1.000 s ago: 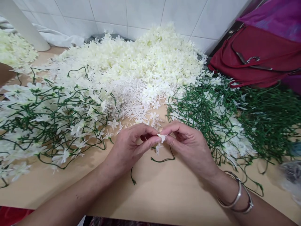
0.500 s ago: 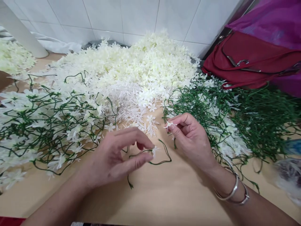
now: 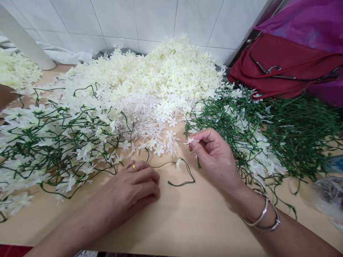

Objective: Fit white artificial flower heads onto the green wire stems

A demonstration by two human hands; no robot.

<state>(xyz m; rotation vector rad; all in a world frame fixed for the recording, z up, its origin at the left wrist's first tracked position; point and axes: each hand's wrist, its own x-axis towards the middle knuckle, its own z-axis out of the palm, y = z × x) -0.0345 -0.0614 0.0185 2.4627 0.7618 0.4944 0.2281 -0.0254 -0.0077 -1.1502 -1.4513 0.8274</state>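
Note:
My left hand (image 3: 139,182) rests low over the table with its fingers curled inward and the fingertips hidden. A thin green stem (image 3: 163,164) runs out from behind its knuckles to a small white blurred tuft (image 3: 178,164); the fingers seem to be closed on the stem's other end. Between thumb and forefinger, my right hand (image 3: 214,153) pinches a small white artificial flower (image 3: 189,140). A loose bent green stem (image 3: 184,183) lies on the table between the hands.
White flowers on green stems (image 3: 61,139) heap at the left, a pile of cream blossoms (image 3: 166,71) at the back. Green stems (image 3: 297,132) bunch at the right, below a red bag (image 3: 284,67). A white pipe (image 3: 29,35) stands at the back left.
My left hand has come down toward the table, its fingers curling, and no longer pinches the white tuft. My right hand keeps the flower and has hardly moved.

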